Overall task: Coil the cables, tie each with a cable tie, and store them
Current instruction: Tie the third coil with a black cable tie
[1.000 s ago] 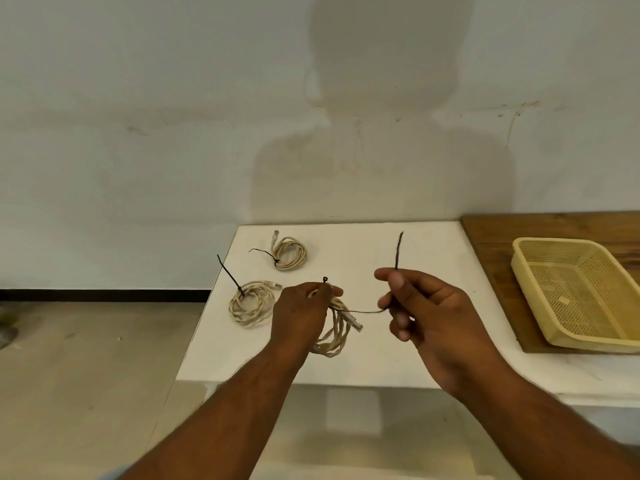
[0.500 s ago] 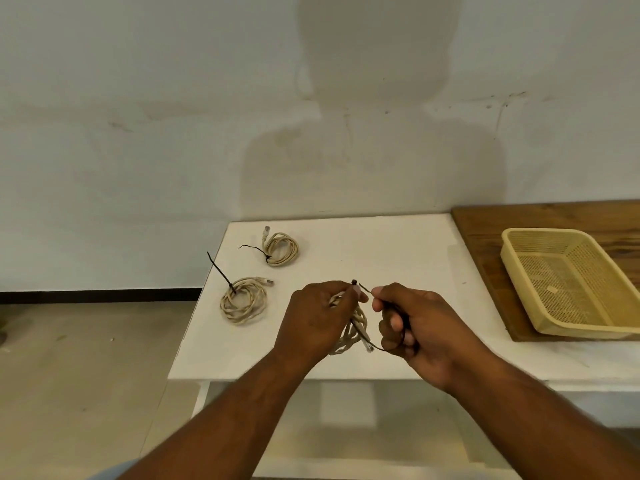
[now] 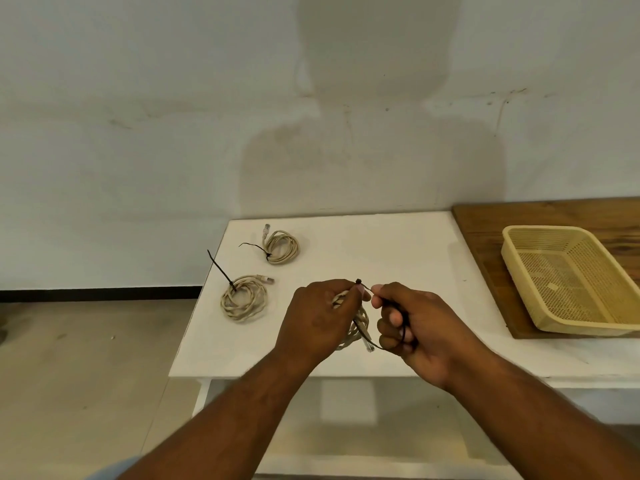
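left hand (image 3: 322,317) grips coil (image 3: 361,320) left of basket (image 3: 547,229) | right hand (image 3: 420,329) pinches cable tie (image 3: 358,281) tail | coil likely light, springy: hold bundled strands

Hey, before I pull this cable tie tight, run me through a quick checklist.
1. Grip of left hand on held coil: ok, fingers curl round it.
2. Grip of right hand on cable tie: ok, strap pinched.
3. Tail threaded through tie head: cannot tell, too small.
4. Loop around every strand: cannot tell, hands hide it.
5. Both tied coils lying apart on table: ok.
6. Yellow basket waiting on wooden board: ok.
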